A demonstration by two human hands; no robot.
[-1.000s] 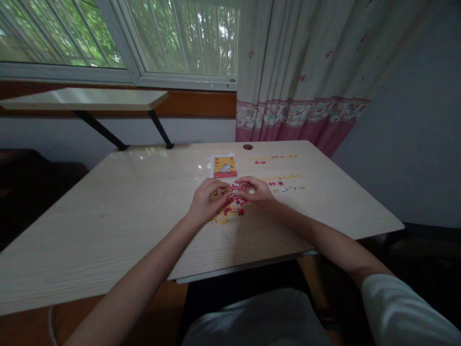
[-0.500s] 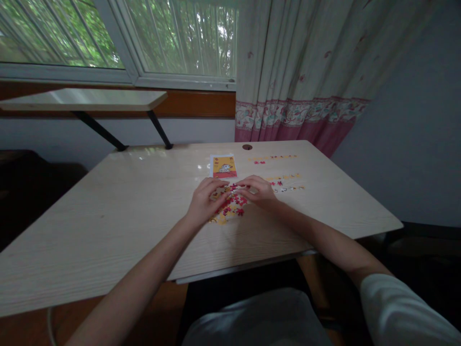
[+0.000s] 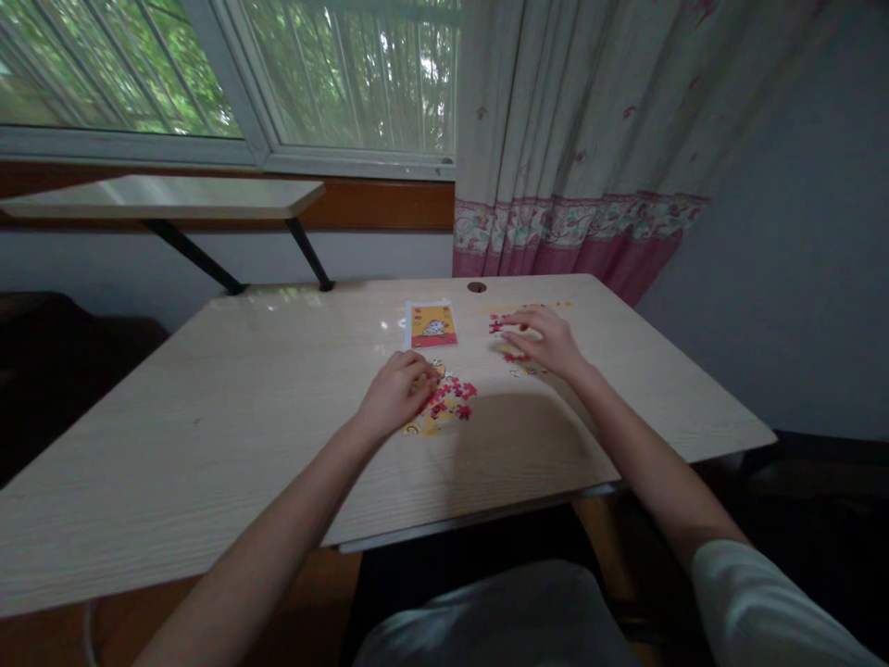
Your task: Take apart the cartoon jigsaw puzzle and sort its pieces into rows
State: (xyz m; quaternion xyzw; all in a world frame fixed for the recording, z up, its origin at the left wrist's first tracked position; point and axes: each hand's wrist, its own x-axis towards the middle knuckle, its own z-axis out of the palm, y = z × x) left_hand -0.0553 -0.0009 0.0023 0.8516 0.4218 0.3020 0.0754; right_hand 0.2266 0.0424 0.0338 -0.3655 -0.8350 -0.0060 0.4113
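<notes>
A loose pile of jigsaw puzzle pieces (image 3: 455,394), red, yellow and white, lies on the pale wooden desk (image 3: 264,398). Over the pile's left side rests my left hand (image 3: 397,389), its fingers curled toward the thumb; whatever is between them is hidden. Farther right, my right hand (image 3: 545,338) reaches over rows of laid-out pieces. At its pinched fingertips is a red puzzle piece (image 3: 495,327), close to another red one on the desk. The hand covers part of the rows, and a few white pieces (image 3: 528,371) show below it.
Behind the pile lies a picture card (image 3: 434,325) with a white animal on yellow and red. A row of yellow pieces (image 3: 561,305) runs near the back. There is a round hole (image 3: 476,287) at the rear edge, and a raised shelf (image 3: 167,196) at back left.
My right hand has moved away from my left hand and the pile, right and farther back to the laid-out rows. My left hand stays at the pile, its fingers more curled.
</notes>
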